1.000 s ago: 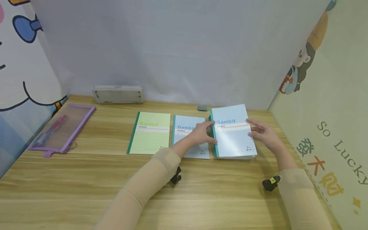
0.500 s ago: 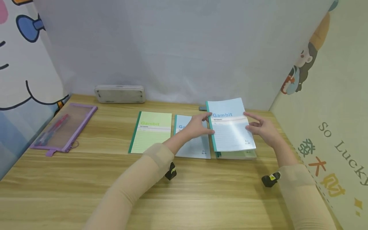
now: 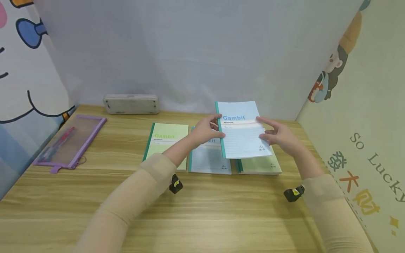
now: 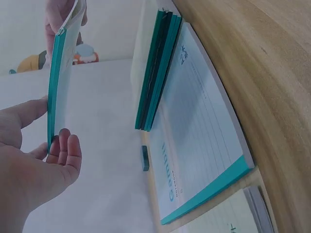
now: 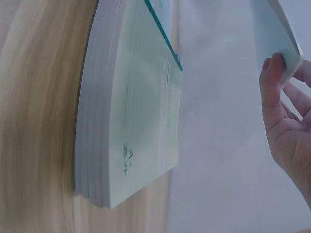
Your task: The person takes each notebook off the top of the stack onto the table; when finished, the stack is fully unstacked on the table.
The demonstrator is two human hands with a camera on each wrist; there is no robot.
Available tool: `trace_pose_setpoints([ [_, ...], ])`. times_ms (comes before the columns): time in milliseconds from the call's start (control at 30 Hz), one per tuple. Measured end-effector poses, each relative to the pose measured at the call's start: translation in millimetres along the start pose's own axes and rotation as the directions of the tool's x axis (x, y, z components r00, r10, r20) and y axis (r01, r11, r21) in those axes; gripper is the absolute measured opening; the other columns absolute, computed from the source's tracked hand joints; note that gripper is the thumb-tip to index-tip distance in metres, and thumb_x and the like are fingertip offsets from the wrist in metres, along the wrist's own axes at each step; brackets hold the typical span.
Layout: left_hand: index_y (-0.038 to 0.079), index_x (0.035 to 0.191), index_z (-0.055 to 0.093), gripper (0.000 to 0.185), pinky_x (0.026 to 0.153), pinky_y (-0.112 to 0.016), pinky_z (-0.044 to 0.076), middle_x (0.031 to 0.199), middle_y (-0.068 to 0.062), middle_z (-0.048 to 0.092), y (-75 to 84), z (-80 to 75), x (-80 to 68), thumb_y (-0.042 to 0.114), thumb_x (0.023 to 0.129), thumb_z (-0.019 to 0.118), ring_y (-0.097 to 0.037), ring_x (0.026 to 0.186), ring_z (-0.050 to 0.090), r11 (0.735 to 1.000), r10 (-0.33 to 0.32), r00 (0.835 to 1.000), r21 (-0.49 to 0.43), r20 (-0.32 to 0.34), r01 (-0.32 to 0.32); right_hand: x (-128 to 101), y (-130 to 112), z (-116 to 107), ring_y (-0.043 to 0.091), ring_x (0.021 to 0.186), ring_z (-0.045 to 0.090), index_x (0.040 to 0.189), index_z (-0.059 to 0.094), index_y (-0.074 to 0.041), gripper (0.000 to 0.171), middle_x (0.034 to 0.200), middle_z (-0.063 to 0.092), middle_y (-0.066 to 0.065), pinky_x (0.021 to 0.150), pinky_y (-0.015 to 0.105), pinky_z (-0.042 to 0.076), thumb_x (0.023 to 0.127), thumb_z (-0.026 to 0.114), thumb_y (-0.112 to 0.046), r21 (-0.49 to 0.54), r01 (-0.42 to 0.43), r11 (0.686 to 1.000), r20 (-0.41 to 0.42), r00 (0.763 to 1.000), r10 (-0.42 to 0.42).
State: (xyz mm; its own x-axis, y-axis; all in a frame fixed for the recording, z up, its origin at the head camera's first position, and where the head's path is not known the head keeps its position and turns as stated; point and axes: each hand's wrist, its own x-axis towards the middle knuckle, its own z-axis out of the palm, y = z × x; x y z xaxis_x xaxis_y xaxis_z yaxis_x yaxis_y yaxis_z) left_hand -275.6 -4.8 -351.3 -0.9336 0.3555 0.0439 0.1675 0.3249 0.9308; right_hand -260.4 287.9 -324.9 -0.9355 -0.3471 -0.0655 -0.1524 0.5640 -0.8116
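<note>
A blue notebook (image 3: 242,140) with a teal spine is held in the air by both hands. My left hand (image 3: 205,131) pinches its spine edge, and my right hand (image 3: 280,135) grips the opposite edge. Below and to the right lies a stack of notebooks with a green notebook (image 3: 259,164) on top; the right wrist view shows the thick page edges of this stack (image 5: 95,126). Another blue notebook (image 3: 209,160) lies flat on the table under my left hand, partly hidden by it. Left of that rests a light green notebook (image 3: 167,135), partly covered by my left forearm.
A purple mesh pouch (image 3: 91,140) with pens inside lies at the table's left. A pale pencil case (image 3: 131,105) stands at the back against the white cloth. A small grey block (image 4: 145,158) sits behind the notebooks. Printed cloth hangs on both sides.
Both hands have lifted the blue notebook off the right stack and carried it up and to the left. The green notebook beneath it has come into view.
</note>
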Motion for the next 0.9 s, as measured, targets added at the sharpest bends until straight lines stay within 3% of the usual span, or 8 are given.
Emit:
trace_pose_setpoints([
  [333, 0.017, 0.143, 0.04, 0.07, 0.089, -0.035, 0.05, 0.118, -0.005, 0.053, 12.0, -27.6, -11.9, 0.015, 0.082, 0.074, -0.019, 0.108, 0.056, 0.999, -0.028, 0.997, -0.029, -0.065, 0.026, 9.1, -24.6, 15.4, 0.028, 0.127, 0.047, 0.147, 0.035, -0.027, 0.061, 0.156, 0.021, -0.003, 0.086, 0.029, 0.05, 0.092, 0.062, -0.02, 0.057, 0.047, 0.997, -0.031, 0.998, -0.045],
  [567, 0.016, 0.143, 0.041, 0.068, 0.085, -0.032, 0.051, 0.118, -0.007, 0.05, 13.2, -52.2, -22.0, 0.009, 0.082, 0.073, -0.021, 0.104, 0.056, 0.996, -0.026, 0.996, -0.082, -0.088, 0.019, 14.1, -44.7, 28.2, 0.012, 0.102, 0.06, 0.144, 0.041, -0.021, 0.062, 0.15, 0.034, 0.002, 0.079, 0.022, 0.051, 0.088, 0.068, -0.019, 0.178, 0.069, 0.982, -0.059, 0.996, -0.059],
  [733, 0.017, 0.143, 0.041, 0.068, 0.08, -0.029, 0.051, 0.119, -0.007, 0.047, 11.9, -71.5, -31.8, 0.006, 0.083, 0.071, -0.02, 0.097, 0.055, 0.991, -0.021, 0.996, -0.133, -0.09, 0.009, 18.1, -59.5, 41.1, 0.014, 0.101, 0.061, 0.138, 0.048, -0.014, 0.055, 0.135, 0.048, 0.008, 0.08, 0.024, 0.051, 0.087, 0.069, -0.021, 0.224, 0.069, 0.972, -0.113, 0.993, -0.044],
  [900, 0.019, 0.142, 0.042, 0.066, 0.078, -0.031, 0.053, 0.121, -0.007, 0.046, 14.6, -91.3, -44.9, 0.004, 0.084, 0.07, -0.019, 0.095, 0.053, 0.985, -0.016, 0.993, -0.174, -0.121, -0.006, 23.4, -76.0, 55.1, 0.017, 0.104, 0.061, 0.135, 0.052, -0.013, 0.052, 0.129, 0.052, 0.008, 0.081, 0.024, 0.051, 0.087, 0.069, -0.019, 0.293, 0.091, 0.952, -0.141, 0.989, -0.051],
])
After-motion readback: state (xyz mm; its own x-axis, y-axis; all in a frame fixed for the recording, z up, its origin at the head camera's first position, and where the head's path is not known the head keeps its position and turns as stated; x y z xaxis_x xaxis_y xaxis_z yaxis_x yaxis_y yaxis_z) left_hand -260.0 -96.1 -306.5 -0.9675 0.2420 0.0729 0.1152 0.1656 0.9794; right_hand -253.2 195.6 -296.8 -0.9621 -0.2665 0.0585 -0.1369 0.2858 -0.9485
